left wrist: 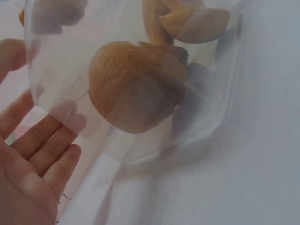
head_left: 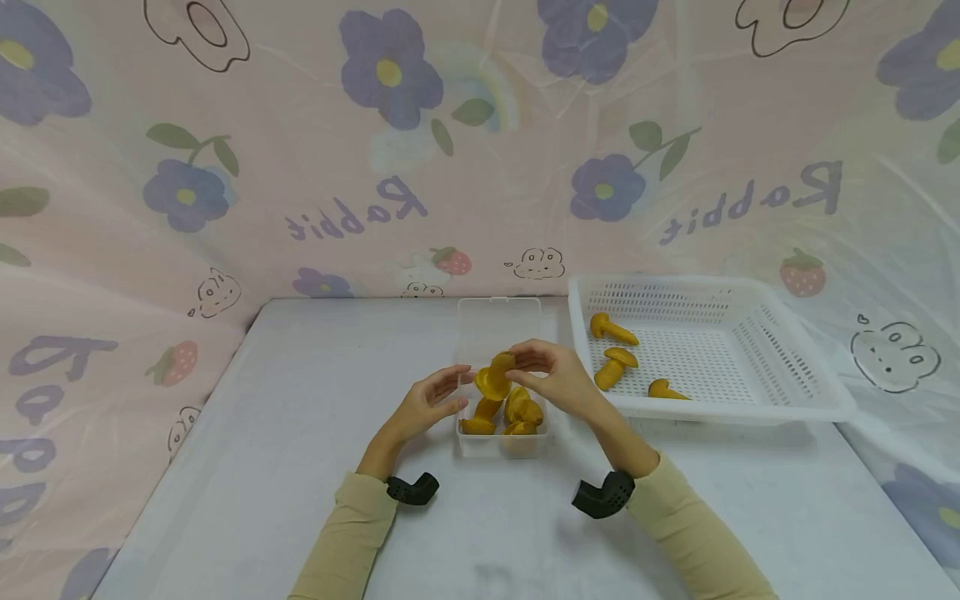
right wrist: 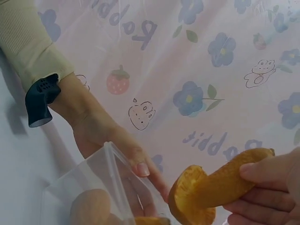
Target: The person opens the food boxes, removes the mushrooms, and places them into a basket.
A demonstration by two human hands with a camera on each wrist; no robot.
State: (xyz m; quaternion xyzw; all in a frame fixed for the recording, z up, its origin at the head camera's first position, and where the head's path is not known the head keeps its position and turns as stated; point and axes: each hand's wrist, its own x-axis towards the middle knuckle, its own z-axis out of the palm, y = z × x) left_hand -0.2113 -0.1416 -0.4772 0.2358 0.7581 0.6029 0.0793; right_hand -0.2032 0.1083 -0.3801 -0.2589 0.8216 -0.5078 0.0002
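Note:
My right hand point(head_left: 558, 379) pinches a yellow-brown mushroom point(head_left: 493, 382) by its stem, thumb on one side and fingers on the other. The mushroom is over a clear plastic box point(head_left: 468, 447), its cap turned down and to the left in the right wrist view. Several more mushrooms point(head_left: 478, 427) lie inside the box. At the box's left side is my left hand point(head_left: 420, 406), its fingers loosely extended along the wall. Through that clear wall a rounded cap point(left wrist: 136, 86) shows in the left wrist view, with some left fingertips visible behind the plastic.
The box's clear lid point(head_left: 498, 321) is raised open at the back. To the right, a white perforated basket point(head_left: 720, 408) holds three mushrooms, one point(head_left: 613, 329) near its back left corner. A printed curtain point(head_left: 480, 167) hangs behind the white table point(head_left: 337, 342).

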